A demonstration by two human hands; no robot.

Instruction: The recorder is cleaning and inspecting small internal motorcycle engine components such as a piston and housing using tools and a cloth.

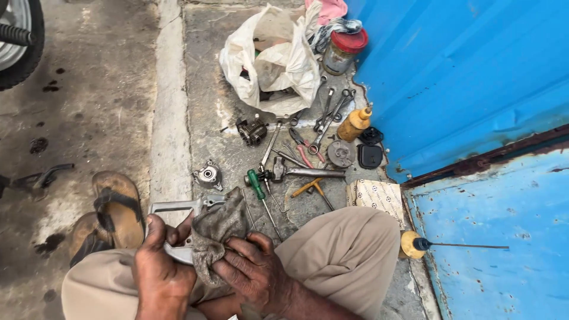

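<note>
At far left, a black rubber tyre [22,41] enters the top corner above the oil-stained concrete floor [101,106]. Nearer the person, a brown sandal with black straps [117,208] rests on that floor. The left hand [159,266] has its grip clamped on the flat grey metal bracket [178,208], thumb over the upper edge, holding it above the knees. Just right of it, the right hand [252,269] has its grip closed on a dirty grey-brown cloth rag [219,228], which is pressed against the bracket's right end. Beyond the hands, on the floor, lie a small round silver metal housing [208,175], a green-handled screwdriver [259,188] and a dark finned metal cylinder [253,131]. Behind these sits a crumpled white plastic bag [275,59]. Further right lie several steel spanners [329,115], a red-lidded jar [345,50] and a yellow plastic squeeze bottle [355,123], close to the blue corrugated metal wall [462,71].
</note>
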